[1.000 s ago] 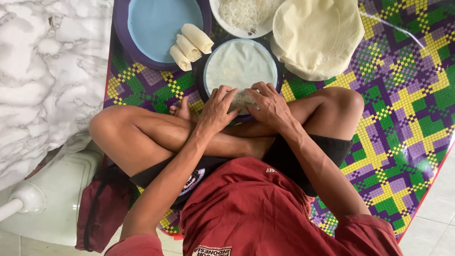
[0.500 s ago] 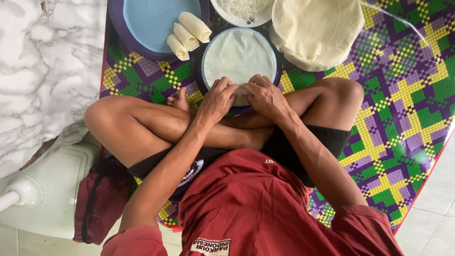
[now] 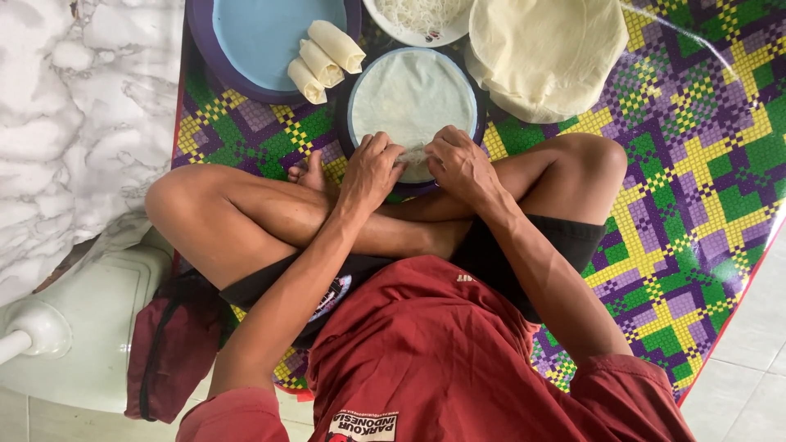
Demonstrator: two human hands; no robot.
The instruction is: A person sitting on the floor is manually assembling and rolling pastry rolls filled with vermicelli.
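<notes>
Mat (image 3: 704, 188): woven, purple-green-yellow check, under me and everything I work with; I sit cross-legged on it so all is within arm's reach.

Wrapper stack (image 3: 548, 53): pale round sheets, beyond my right hand, up and to the right, ready to draw from.

Blue plate (image 3: 254, 33): beyond my left hand, up and left. Three finished rolls (image 3: 326, 59) lie side by side on its near edge, probably parked there to keep the work plate free.

Work plate (image 3: 413, 90): just ahead of both hands, carrying one wrapper (image 3: 409, 94) spread flat, thin, whitish, slightly translucent.

Noodle bowl (image 3: 426, 20): beyond the work plate, white strands inside.

Left hand (image 3: 370, 168) and right hand (image 3: 460, 164): side by side at the wrapper's near edge, fingers curled down, each grip pinching that edge over a small bunched lump. Filling hidden beneath my fingers.
</notes>
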